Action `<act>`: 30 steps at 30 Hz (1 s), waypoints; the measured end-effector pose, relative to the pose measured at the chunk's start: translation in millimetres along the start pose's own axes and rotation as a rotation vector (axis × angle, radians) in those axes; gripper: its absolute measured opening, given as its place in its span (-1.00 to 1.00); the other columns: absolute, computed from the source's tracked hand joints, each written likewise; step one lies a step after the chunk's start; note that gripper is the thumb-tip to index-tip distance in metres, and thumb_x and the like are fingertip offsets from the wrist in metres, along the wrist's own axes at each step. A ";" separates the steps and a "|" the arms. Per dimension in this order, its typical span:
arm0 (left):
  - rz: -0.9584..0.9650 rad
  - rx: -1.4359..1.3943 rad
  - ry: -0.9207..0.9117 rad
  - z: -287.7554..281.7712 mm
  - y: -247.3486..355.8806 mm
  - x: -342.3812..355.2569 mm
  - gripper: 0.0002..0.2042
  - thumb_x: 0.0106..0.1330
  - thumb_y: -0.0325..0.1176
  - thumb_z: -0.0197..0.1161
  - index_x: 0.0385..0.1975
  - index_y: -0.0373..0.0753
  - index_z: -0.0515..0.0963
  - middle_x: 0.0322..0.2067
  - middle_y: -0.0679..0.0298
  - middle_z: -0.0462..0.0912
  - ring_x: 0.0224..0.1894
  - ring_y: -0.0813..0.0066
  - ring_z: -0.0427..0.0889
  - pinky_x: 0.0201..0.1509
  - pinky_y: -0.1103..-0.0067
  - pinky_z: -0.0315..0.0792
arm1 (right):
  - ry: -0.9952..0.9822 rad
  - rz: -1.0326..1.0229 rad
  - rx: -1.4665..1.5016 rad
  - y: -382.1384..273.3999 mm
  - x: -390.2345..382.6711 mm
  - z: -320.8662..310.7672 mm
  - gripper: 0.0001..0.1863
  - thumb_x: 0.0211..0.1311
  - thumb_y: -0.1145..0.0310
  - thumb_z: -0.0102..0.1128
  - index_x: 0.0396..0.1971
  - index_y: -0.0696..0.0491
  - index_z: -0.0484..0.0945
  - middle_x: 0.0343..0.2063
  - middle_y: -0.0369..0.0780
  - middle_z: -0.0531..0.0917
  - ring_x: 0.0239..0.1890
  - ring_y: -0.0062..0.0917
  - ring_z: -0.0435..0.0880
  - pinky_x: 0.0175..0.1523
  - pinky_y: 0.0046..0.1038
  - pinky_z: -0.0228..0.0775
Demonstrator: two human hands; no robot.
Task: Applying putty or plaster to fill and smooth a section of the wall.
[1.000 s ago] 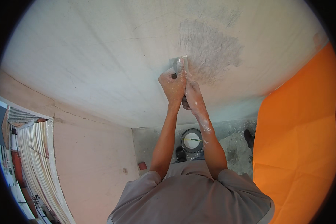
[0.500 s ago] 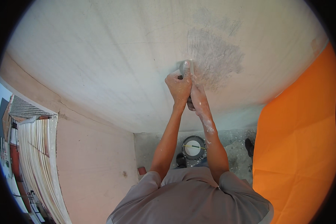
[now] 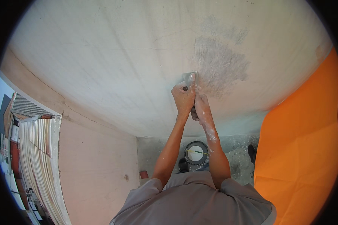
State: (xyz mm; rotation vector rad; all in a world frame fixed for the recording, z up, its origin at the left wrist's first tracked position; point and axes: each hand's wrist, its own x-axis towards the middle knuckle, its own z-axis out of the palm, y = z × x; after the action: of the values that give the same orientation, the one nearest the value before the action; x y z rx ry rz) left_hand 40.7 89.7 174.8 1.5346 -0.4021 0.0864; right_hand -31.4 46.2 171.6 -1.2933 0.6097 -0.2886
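Observation:
Both my hands are together on a scraper (image 3: pixel 187 77), held up against the pale plastered wall (image 3: pixel 112 71). My left hand (image 3: pixel 183 98) is closed around its upper part near the blade, with the thumb laid along it. Just below and to the right, my right hand (image 3: pixel 202 107) is closed too, apparently on the handle, which the hands mostly hide. White smears mark my right wrist and forearm. The blade's top edge lies at the wall, beside the lower left of a rough grey patch (image 3: pixel 223 62).
On the speckled concrete floor below stands a round dark bucket (image 3: pixel 196 144) with white material inside and a yellow-green strip across it. An orange sheet (image 3: pixel 296 138) hangs at right. A dark shoe (image 3: pixel 252 153) shows beside it. A low pinkish wall (image 3: pixel 95 165) stands left.
My hands and the scraper have slid slightly down the wall relative to the grey patch. The blade has turned, so more of its flat face shows. The whole view has shifted a little.

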 end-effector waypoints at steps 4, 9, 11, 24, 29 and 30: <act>0.022 -0.067 -0.172 -6.8 14.2 12.1 -0.54 0.48 -0.09 0.26 -0.50 -0.41 0.69 -0.66 0.37 0.57 -0.55 0.69 0.42 -0.45 0.61 0.32 | -0.026 -0.096 0.068 -9.4 8.7 -2.8 -0.40 0.53 -0.22 -0.15 -0.61 -0.07 0.36 -0.81 -0.51 0.21 -0.87 -0.81 0.09 -0.79 -0.62 -0.18; -0.090 -0.245 -0.187 -6.6 0.2 -11.1 -0.62 0.51 -0.18 0.25 -0.40 -0.41 0.71 -0.55 0.48 0.58 -0.46 0.74 0.41 -0.40 0.69 0.29 | 0.025 -0.079 -0.036 -6.4 2.4 -7.2 -0.32 0.55 -0.26 -0.21 -0.65 -0.02 0.34 -0.82 -0.50 0.22 -0.85 -0.76 0.14 -0.77 -0.57 -0.12; -0.038 -0.226 -0.180 -5.4 4.9 -3.4 -0.63 0.51 -0.19 0.25 -0.40 -0.42 0.71 -0.56 0.47 0.57 -0.47 0.74 0.40 -0.41 0.68 0.30 | -0.010 -0.032 0.070 -11.8 4.8 -5.5 -0.33 0.55 -0.26 -0.21 -0.65 -0.03 0.33 -0.82 -0.49 0.22 -0.85 -0.77 0.13 -0.78 -0.58 -0.12; 0.076 -0.228 -0.095 2.8 24.7 3.9 -0.62 0.49 -0.21 0.26 -0.43 -0.46 0.70 -0.58 0.36 0.63 -0.52 0.70 0.46 -0.41 0.66 0.38 | 0.019 -0.125 0.068 -34.7 -3.8 2.5 -0.30 0.53 -0.27 -0.20 -0.64 0.01 0.41 -0.85 -0.49 0.19 -0.88 -0.75 0.11 -0.80 -0.56 -0.11; 0.038 -0.175 -0.048 4.6 -3.2 -8.3 -0.63 0.48 -0.22 0.26 -0.46 -0.45 0.70 -0.67 0.36 0.56 -0.58 0.71 0.41 -0.48 0.60 0.31 | -0.007 -0.046 0.025 -9.1 0.2 -7.8 -0.28 0.53 -0.29 -0.21 -0.67 0.00 0.38 -0.84 -0.48 0.21 -0.89 -0.75 0.12 -0.81 -0.56 -0.12; 0.060 -0.152 -0.019 4.6 -6.1 -8.9 -0.64 0.46 -0.24 0.27 -0.48 -0.44 0.69 -0.76 0.37 0.49 -0.64 0.72 0.35 -0.56 0.55 0.24 | -0.030 -0.012 0.033 -7.4 -0.9 -8.2 -0.28 0.52 -0.29 -0.21 -0.68 0.00 0.36 -0.84 -0.48 0.23 -0.89 -0.75 0.13 -0.81 -0.56 -0.12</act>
State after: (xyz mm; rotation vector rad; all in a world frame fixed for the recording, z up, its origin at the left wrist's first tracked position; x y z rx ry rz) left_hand 33.3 86.6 166.1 1.3751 -0.4595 0.0864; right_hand -35.8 38.1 177.7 -1.2674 0.5697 -0.2881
